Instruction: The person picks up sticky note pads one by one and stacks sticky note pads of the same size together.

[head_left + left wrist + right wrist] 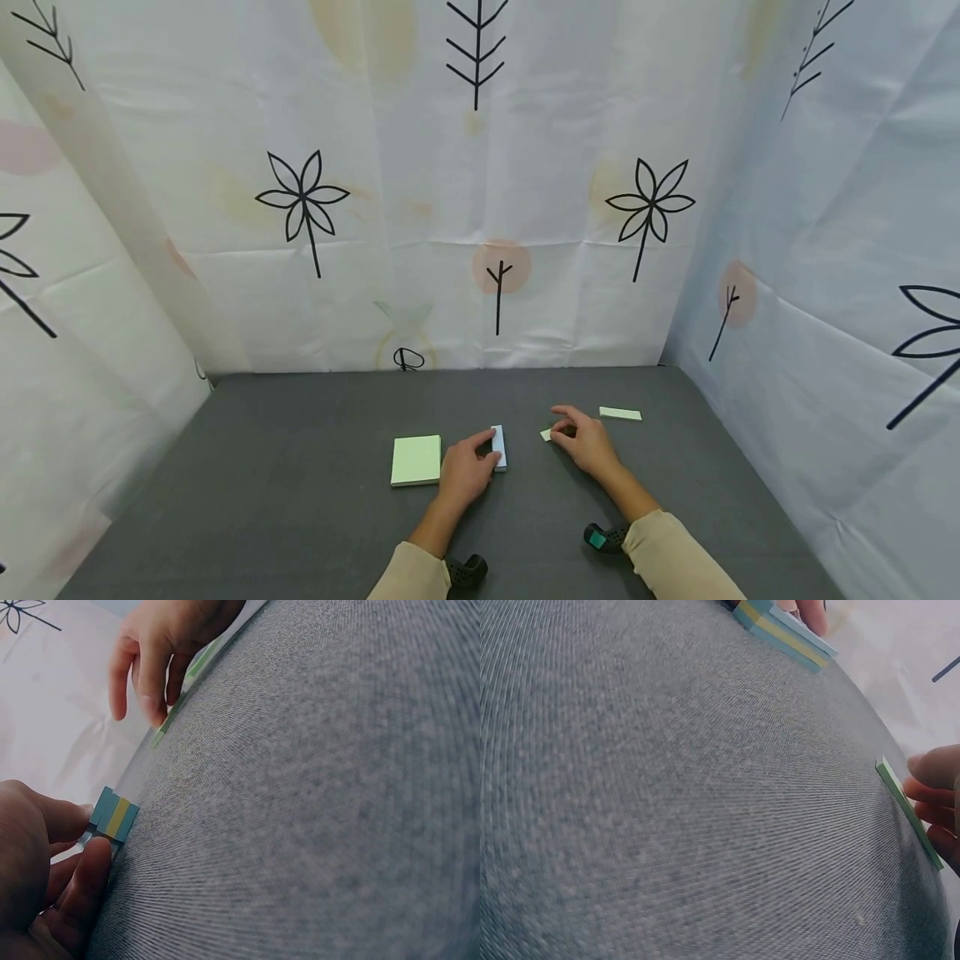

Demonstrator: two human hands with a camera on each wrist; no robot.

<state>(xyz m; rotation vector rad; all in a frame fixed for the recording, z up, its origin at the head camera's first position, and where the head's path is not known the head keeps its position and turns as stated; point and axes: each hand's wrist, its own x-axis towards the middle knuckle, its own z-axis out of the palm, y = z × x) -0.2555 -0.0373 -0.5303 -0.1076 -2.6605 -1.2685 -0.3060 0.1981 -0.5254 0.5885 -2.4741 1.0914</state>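
Note:
My left hand (pixel 465 471) pinches a narrow blue paper pad (pixel 499 454) between thumb and index finger, near the tabletop. A yellow layer runs through the side of the pad in the left wrist view. My right hand (pixel 587 446) is over a slim pale green paper strip (pixel 909 814) with fingers loosely bent. Its fingertips meet or nearly meet the strip, which appears to lie on the table. In the head view the hand covers most of that strip, so only one end shows.
A square pale green sticky note pad (pixel 416 460) lies left of my left hand. Beyond my right hand lies another pale green strip (pixel 620 413). The grey table (pixel 300 517) is bordered by white patterned fabric (pixel 420 167) at the back and sides.

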